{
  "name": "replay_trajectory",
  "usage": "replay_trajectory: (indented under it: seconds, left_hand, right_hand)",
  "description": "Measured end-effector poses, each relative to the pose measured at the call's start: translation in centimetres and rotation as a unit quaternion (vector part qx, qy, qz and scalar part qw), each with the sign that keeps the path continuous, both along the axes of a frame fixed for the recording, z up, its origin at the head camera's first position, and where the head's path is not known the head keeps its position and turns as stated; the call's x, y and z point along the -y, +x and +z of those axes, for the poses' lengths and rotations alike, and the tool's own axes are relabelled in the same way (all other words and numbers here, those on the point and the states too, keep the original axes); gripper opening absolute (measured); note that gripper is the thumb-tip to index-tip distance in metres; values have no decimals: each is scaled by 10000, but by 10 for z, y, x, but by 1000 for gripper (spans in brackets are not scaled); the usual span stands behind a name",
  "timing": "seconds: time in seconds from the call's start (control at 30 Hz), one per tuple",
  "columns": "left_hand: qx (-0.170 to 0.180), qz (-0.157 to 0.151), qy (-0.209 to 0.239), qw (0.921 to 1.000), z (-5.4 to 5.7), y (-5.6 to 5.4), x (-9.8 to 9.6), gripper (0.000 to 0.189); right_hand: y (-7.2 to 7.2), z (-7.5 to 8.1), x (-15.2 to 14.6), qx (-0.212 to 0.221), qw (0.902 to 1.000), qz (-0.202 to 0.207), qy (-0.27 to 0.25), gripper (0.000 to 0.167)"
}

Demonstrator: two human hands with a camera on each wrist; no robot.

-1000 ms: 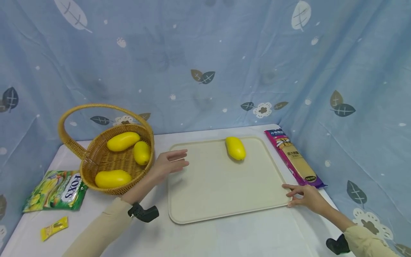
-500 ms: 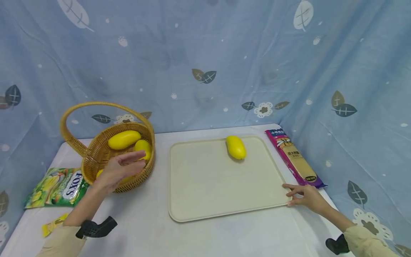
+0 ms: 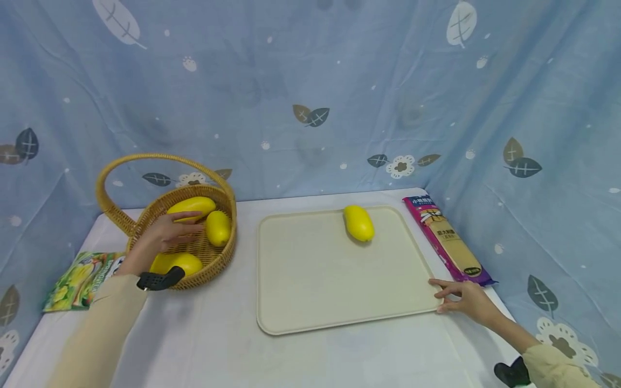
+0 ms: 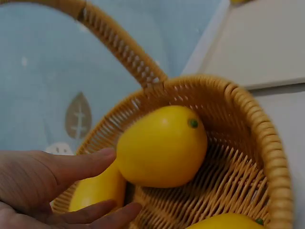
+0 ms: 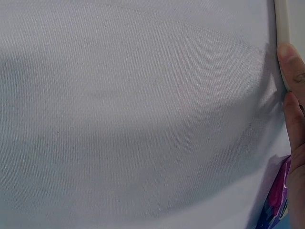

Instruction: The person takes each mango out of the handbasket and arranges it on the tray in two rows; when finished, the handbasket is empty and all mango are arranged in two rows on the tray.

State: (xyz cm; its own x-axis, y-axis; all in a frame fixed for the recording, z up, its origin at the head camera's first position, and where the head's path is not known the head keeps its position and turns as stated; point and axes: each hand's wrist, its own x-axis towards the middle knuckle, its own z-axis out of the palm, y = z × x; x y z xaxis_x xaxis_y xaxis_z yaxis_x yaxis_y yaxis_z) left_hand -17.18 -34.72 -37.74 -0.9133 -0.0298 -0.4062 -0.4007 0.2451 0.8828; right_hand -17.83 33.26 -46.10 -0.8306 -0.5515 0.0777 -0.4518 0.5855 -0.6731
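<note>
My left hand (image 3: 167, 233) reaches over the near side of a wicker basket (image 3: 230, 258), fingers extended among yellow mangoes. In the left wrist view, thumb and fingers are spread beside a mango (image 4: 162, 145) with a green stem dot; the thumb tip is at its side, contact unclear. Behind the hand lies another mango (image 3: 194, 205); a third mango (image 3: 186, 263), partly covered by the wrist strap, lies at the basket's front. My right hand (image 3: 463, 299) pinches the front right corner of a beige tray (image 3: 330, 280). One mango (image 3: 359, 223) lies near the tray's back edge.
A purple noodle packet (image 3: 448, 240) lies right of the tray, against the curtain. Left of the basket is a green candy bag (image 3: 77, 280), partly hidden by my left arm. The basket's tall handle (image 3: 165, 156) arches above its back. Blue patterned curtain (image 3: 310, 64) surrounds the table.
My left hand has moved from above the tray's left edge leftward, then down into the basket. The right hand stays at the tray corner. My left sleeve now covers the small yellow candy.
</note>
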Motion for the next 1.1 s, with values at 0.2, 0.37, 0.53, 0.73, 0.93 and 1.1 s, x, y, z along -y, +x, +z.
replay_trajectory:
  seconds: [0.2,0.37,0.53,0.73,0.93,1.1]
  left_hand:
    - [379,-173,97,9991,-9,-13,-2,66]
    - [633,-278,119,9975,-7,-14,-14,65]
    - [641,-131,137,9978,-12,-16,-22,70]
    - [413,36,143,9990,-18,-19,-26,73]
    - [216,-400,-372,9983,-22,-21,-21,75]
    - [45,-705,-666,9953,-24,-22,-19,80]
  right_hand:
    - [0,0,0,41,10000,-64,55,24]
    - [1,-1,0,12,10000,-3,-25,24]
    - [1,-2,0,-44,10000,15,-71,24]
    - [0,-2,-1,-70,9998,88,-164,25]
    - [1,-1,-1,-26,9999,53,-154,25]
    - [0,-1,0,-38,9999,-115,23,25]
